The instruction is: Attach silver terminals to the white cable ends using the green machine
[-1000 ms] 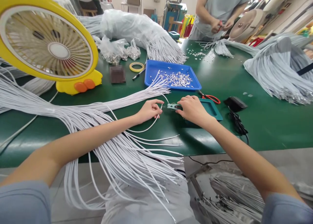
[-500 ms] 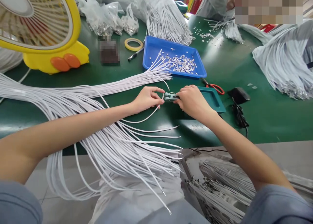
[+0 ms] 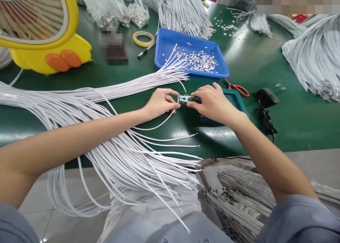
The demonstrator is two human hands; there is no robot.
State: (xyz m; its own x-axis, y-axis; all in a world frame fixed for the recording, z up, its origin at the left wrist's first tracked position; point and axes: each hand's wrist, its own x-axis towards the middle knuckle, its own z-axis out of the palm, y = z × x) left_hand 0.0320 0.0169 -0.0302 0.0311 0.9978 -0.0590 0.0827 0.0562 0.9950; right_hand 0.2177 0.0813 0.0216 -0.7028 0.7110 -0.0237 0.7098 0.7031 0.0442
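In front of me, my left hand (image 3: 163, 103) is closed in a pinch on the end of a white cable (image 3: 162, 126). That cable curves back to the thick bundle of white cables (image 3: 117, 147) lying under my left forearm. Facing it, my right hand (image 3: 212, 101) grips small pale-green pliers (image 3: 184, 99) by their handles, with the jaws pointing left and meeting the left fingertips. What sits between the jaws is too small to make out. Behind the right hand stands a dark green tray (image 3: 236, 97), partly covered.
Small metal pieces lie in a blue tray (image 3: 225, 71), with cable ends hanging over its left side. Around it are yellow tape (image 3: 135, 39), a pen (image 3: 143, 53), red-handled scissors (image 3: 240, 89), a black adapter (image 3: 266, 97) and a yellow fan (image 3: 71, 23). More cable bundles (image 3: 316, 55) lie right.
My right fingers have loosened and spread a little on the pliers' handles. My left hand keeps its pinch. The view has shifted slightly.
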